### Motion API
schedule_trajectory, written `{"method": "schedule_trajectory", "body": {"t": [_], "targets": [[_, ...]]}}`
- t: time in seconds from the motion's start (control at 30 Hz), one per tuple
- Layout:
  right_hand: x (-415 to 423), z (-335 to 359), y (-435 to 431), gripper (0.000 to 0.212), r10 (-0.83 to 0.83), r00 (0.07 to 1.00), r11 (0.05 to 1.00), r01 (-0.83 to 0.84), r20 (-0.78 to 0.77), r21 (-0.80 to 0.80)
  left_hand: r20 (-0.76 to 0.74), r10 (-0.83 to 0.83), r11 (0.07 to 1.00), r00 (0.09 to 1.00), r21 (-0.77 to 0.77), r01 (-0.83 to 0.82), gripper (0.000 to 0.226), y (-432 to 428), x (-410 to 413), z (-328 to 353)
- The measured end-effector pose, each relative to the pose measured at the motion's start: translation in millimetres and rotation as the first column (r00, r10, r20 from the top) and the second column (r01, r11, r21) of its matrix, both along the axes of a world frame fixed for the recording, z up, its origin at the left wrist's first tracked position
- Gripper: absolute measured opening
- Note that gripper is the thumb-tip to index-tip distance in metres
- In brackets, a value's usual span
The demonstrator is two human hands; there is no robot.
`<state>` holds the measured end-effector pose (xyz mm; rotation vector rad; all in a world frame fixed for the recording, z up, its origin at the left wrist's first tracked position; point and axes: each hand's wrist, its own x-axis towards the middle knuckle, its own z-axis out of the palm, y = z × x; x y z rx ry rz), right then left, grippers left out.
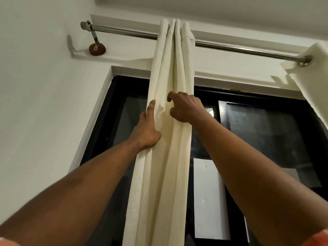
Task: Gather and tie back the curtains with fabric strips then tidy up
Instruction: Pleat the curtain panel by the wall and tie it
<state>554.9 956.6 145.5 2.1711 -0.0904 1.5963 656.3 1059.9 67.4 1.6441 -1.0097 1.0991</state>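
The gathered curtain [165, 157], cream and folded into tight pleats, hangs from the rod [239, 48] at 12 o'clock and runs straight down the middle of the view to 6 o'clock, in front of the dark window [266, 132]. The left hand [146, 130] lies against the curtain's left edge just at 9 o'clock of centre. Its fingers [151, 108] are straight and close together, pointing toward 12 o'clock and pressing along the outer pleat, while the thumb is hidden in the fabric. The right hand [185, 107] sits slightly higher, just at 1 o'clock of centre, with its fingers curled into the pleats and gripping a bunch of cloth from the right side. The two hands are near each other with only a few folds between them. The metal rod slants from 10 o'clock down toward 2 o'clock, carried at its left end by a bracket [97, 47] fixed to the white wall [44, 86]. A second curtain [312, 77] of the same cream cloth hangs from the rod by a metal ring at 2 o'clock, well apart from the gathered one.
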Motion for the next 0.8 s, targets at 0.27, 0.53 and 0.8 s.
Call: {"method": "schedule_trajectory", "body": {"t": [0.27, 0.53, 0.8], "targets": [[6.2, -7.7, 13.6, 0.025, 0.008, 0.994, 0.994, 0.003, -0.105, 0.108, -0.014, -0.094, 0.995, 0.995, 0.035, 0.095, 0.103, 0.6, -8.0, -3.7], [53.3, -154.1, 8.3, 0.035, 0.141, 0.805, 0.959, 0.032, -0.577, 0.281, -0.179, -0.159, 0.984, 0.971, 0.057, 0.172, 0.105, 12.1, -12.5, -57.5], [49.2, -290.1, 21.1, 0.028, 0.066, 0.371, 0.981, 0.143, -0.926, 0.127, -0.260, -0.268, 0.960, 0.928, 0.005, 0.279, 0.080, 12.0, -9.6, -76.4]]}}
